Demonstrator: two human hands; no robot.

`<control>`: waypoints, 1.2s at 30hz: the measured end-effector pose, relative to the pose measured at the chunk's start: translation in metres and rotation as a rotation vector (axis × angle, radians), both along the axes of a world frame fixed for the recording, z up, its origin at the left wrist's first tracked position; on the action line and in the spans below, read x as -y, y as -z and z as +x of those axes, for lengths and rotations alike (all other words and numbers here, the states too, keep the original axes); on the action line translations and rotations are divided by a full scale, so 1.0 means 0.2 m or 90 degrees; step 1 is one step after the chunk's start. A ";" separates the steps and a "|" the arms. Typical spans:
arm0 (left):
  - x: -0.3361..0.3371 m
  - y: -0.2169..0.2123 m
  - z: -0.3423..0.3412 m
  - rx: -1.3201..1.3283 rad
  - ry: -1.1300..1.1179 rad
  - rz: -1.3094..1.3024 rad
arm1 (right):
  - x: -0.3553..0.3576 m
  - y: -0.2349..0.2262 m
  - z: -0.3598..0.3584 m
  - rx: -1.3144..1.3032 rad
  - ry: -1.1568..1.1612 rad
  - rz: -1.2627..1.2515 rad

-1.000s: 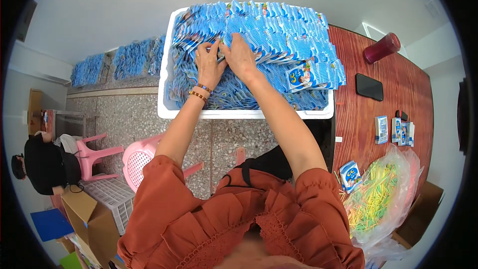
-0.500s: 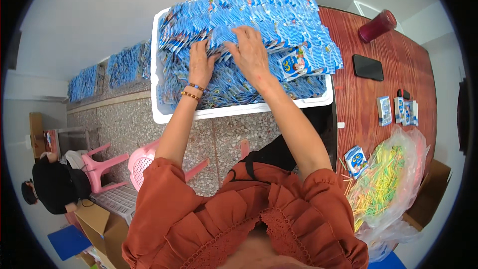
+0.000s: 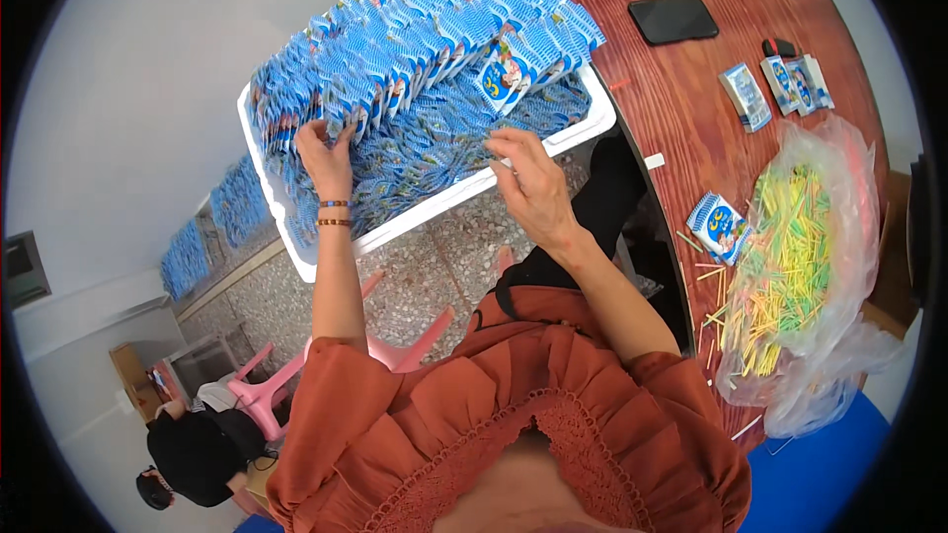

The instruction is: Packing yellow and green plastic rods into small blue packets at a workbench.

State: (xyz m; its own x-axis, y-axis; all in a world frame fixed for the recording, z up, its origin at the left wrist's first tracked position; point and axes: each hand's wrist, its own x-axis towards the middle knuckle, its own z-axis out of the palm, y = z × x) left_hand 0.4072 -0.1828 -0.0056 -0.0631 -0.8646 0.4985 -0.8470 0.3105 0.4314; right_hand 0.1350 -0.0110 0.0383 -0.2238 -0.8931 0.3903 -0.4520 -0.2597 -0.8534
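Many packets [image 3: 415, 64] run up and rightward from my left hand [image 3: 326, 150], touching them, whether gripping I can't tell; my right hand [image 3: 533, 188], slack, empty, hangs apart.

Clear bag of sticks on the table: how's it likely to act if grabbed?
Probably floppy: the bag's thin film is crumpled and creased. Its contents may shift, since the thin sticks lie in a jumble. Likely to spill some too: loose sticks already lie beside it on the table.
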 end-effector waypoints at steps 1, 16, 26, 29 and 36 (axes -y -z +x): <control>0.00 -0.01 0.01 0.006 0.005 0.001 | -0.02 0.02 -0.01 0.006 0.005 0.001; -0.03 0.08 0.20 -0.100 -0.015 0.089 | -0.08 0.12 -0.04 -0.009 -0.064 0.042; -0.06 -0.05 0.07 0.132 0.055 0.073 | -0.05 0.10 -0.06 -0.041 -0.074 0.060; -0.08 -0.03 0.11 0.130 0.067 0.059 | -0.04 0.11 -0.06 -0.031 -0.074 0.034; -0.02 -0.05 0.08 0.080 0.006 0.122 | -0.12 0.17 -0.08 -0.025 -0.082 0.076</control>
